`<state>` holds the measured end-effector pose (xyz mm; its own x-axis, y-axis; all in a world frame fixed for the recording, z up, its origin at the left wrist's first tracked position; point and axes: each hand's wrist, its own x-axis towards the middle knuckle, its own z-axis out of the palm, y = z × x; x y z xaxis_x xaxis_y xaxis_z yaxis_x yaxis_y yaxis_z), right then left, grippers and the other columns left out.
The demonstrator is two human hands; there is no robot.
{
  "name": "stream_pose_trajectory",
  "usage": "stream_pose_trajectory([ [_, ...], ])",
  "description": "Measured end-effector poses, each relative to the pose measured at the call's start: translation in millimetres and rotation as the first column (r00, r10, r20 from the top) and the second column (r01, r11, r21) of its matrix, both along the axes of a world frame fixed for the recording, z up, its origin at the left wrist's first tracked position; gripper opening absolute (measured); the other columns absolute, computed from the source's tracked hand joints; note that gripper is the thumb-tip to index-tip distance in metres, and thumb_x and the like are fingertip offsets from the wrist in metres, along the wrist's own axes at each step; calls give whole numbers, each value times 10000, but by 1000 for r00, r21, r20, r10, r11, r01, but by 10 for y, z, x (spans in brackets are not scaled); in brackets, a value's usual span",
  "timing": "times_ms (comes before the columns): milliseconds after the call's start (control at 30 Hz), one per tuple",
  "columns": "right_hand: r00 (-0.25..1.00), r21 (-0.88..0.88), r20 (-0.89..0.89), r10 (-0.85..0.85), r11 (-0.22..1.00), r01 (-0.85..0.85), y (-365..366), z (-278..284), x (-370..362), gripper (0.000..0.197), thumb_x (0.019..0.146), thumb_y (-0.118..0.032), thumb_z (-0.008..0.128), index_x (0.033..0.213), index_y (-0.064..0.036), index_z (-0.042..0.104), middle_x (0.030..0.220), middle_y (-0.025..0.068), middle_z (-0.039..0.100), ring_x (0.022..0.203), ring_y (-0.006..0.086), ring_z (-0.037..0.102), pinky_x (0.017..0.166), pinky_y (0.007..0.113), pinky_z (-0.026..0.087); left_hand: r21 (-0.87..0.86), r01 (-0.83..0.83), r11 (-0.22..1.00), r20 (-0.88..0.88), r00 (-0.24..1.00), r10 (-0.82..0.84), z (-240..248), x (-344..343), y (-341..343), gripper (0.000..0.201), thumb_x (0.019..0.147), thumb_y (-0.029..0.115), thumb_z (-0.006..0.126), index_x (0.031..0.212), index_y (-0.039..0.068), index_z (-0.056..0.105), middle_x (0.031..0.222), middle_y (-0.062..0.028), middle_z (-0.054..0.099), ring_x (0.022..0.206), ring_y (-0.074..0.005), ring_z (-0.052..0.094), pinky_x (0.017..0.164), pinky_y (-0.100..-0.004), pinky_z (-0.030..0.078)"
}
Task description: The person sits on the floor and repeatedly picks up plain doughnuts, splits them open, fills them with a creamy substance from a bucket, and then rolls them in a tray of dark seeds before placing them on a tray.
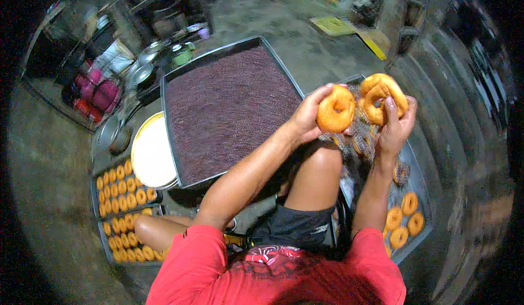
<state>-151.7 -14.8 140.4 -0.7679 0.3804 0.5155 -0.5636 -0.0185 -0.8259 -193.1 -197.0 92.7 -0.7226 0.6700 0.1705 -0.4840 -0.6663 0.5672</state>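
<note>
The left hand (308,117) is hiding some of its fingers behind a doughnut (329,116); doughnuts (369,93) in the right hand (402,123) are overlapping, concealing their exact count! A knee (150,231) is covering part of the lower-left tray (103,239), dark grains (229,108) are blurring together, and the red shirt (213,277) is running off the bottom edge.

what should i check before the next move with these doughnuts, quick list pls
1. Left hand grips a plain doughnut: ok.
2. Right hand grips just one: cannot tell, seemingly two overlapping rings.
3. Undersides of the held doughnuts bare: cannot tell, hidden.
4. Dark topping spread across the large tray: ok.
5. Right-side tray free of doughnuts: not ok, dark-coated ones and plain ones lie there.
</note>
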Motion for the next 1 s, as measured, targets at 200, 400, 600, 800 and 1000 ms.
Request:
stream_pose_trajectory([
  [200,833,839,80,547,414,-353,-1764,168,8,390,785,-122,749,1059,-4,498,1530,284,290,1412,389,335,1123,423,282,-37,-740,672,-8,673,740,46,571,-1466,500,1053,367,236,1315,31,498,1223,-125,606,1129,-227,602,987,-386,486],
  [400,450,821,281,848,31,-570,-3364,102,130,665,748,-144,779,1329,-34,477,1274,187,547,1193,310,555,980,408,477,-332,-878,346,37,354,935,-177,1711,-2821,439,1036,384,354,1309,68,488,1173,-87,607,1078,-190,613,922,-373,510],
  [600,396,809,562,726,-385,-443,-5347,-809,269,553,710,-264,753,1200,-60,594,1068,226,614,994,386,624,868,431,517,-115,-992,-55,155,-72,985,-308,3002,-4001,436,921,227,599,1300,39,494,1190,-130,598,1122,-257,594,1011,-428,460],
  [800,441,704,681,585,-689,-173,-5722,-2098,437,359,797,-333,606,993,-60,732,996,215,700,898,382,691,791,456,555,-549,-725,-417,-308,-288,907,-150,3303,-4210,671,877,217,661,1462,83,362,1287,-117,536,1132,-232,576,916,-372,488],
  [1000,59,223,829,556,-231,-947,-5499,-1078,-40,612,789,-203,709,1326,8,507,930,136,684,812,171,680,646,320,567,-575,-388,-721,-793,47,607,-990,2638,-4526,682,648,245,780,1252,1,577,1095,-270,647,1018,-366,642,923,-407,495],
])
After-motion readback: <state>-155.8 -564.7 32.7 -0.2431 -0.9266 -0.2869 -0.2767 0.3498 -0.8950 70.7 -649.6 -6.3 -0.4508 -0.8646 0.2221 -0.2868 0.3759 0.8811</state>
